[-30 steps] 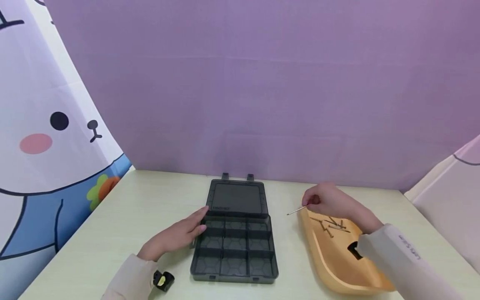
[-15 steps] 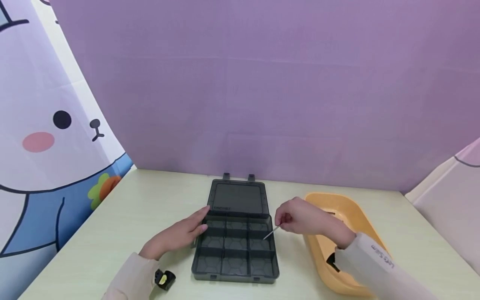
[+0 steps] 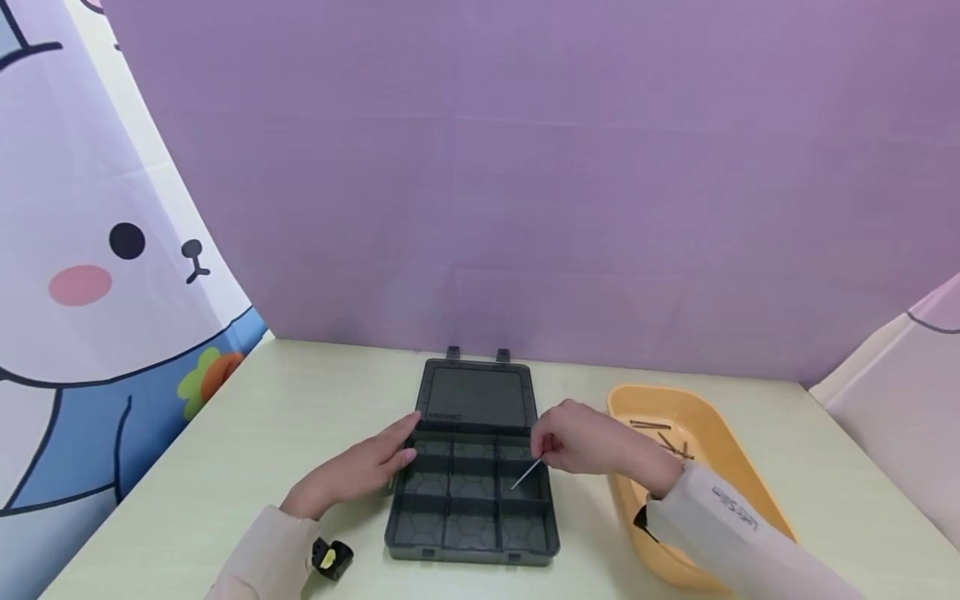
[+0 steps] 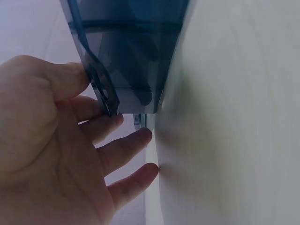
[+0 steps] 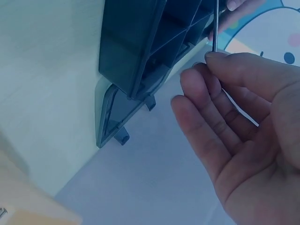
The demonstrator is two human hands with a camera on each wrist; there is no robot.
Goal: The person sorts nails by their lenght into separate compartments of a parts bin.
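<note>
Pinching a thin nail (image 3: 527, 473) in my right hand (image 3: 592, 446), I see it slant down-left from the fingertips over the organizer box (image 3: 471, 546) at frame centre. My left hand (image 3: 360, 471), fingers straight, rests against the box's left wall. Only the head view shows the tray (image 3: 738, 492).

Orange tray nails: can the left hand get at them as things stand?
Probably not easily. The left hand rests on the organizer box's left edge; the nails lie in the orange tray beyond the box, with the right hand and its nail between.
</note>
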